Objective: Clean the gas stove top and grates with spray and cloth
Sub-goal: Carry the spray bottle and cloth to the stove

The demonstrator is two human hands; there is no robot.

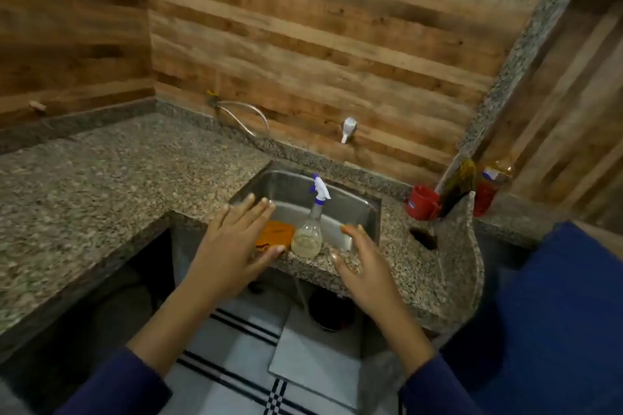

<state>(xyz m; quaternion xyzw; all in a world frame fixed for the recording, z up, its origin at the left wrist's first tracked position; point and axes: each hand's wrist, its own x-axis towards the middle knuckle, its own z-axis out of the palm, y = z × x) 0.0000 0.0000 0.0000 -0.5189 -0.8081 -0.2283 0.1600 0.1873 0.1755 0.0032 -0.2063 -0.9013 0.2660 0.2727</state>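
Speckled granite counter: L-shaped, polished, its long left run bare up to the wood-plank wall. Front edge steps back toward the sink.

Left hand: open, fingers spread and flat, palm down, holding nothing; it hovers over the sink's near-left corner and partly covers the orange cloth (soft, folded, lying at the sink's near edge).

Spray bottle: clear plastic, bulbous base, pale liquid in the bottom, white-and-purple trigger head; stands upright on the narrow granite lip just right of the cloth, between the two hands.

Stainless sink: rectangular, rounded corners, dull sheen, basin open behind the bottle.

Right hand: open, fingers loosely curled, empty, near the bottle but apart from it.

Far right: red cup against the wall corner, beside a curved granite divider.
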